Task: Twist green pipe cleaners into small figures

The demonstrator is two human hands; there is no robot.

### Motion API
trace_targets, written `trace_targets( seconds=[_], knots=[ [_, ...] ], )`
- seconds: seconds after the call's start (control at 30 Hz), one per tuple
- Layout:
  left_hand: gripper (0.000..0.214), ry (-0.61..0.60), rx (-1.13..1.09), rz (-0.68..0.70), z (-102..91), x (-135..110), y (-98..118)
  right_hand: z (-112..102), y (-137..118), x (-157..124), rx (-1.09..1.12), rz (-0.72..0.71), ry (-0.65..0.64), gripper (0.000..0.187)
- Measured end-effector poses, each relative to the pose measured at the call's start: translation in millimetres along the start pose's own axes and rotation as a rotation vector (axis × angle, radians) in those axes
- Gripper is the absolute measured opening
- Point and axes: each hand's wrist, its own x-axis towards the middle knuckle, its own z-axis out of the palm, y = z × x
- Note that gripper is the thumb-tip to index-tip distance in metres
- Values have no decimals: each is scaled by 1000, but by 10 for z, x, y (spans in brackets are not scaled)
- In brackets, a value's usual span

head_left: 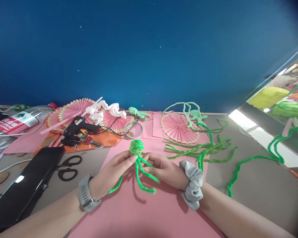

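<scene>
A green pipe-cleaner figure point(136, 147), with a wound round top and several loose strands hanging down, is held upright over pink paper point(139, 215). My left hand point(118, 167) pinches it just under the round top, thumb in front. On the other side my right hand point(161, 168) has its fingers closed around one of the strands close below the top. Other strand ends dangle between and beneath the hands, and one comes out under the left palm. The fingertips behind the figure are partly hidden.
Loose green pipe cleaners point(201, 148) lie to the right, near a pleated pink paper fan point(180, 128). On the left are a black glue gun point(79, 125), scissors point(69, 168), a dark phone point(27, 188), keys point(91, 141) and a plastic bottle point(17, 122). A blue partition point(149, 56) stands behind.
</scene>
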Motion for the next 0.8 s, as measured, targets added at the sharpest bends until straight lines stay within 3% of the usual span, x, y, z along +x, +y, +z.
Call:
trace_targets(
  seconds=[0.17,0.37,0.6,0.8],
  knots=[
    [22,65,76,51,13,-7,7,58,83,-15,-190,-27,27,19],
    [23,6,236,147,38,-31,104,60,-29,-56,-292,-3,62,23],
    [20,160,267,126,47,-39,57,76,8,-42,-296,38,-19,24],
    [25,160,291,98,37,-31,47,82,39,-25,-413,68,16,29]
  ],
)
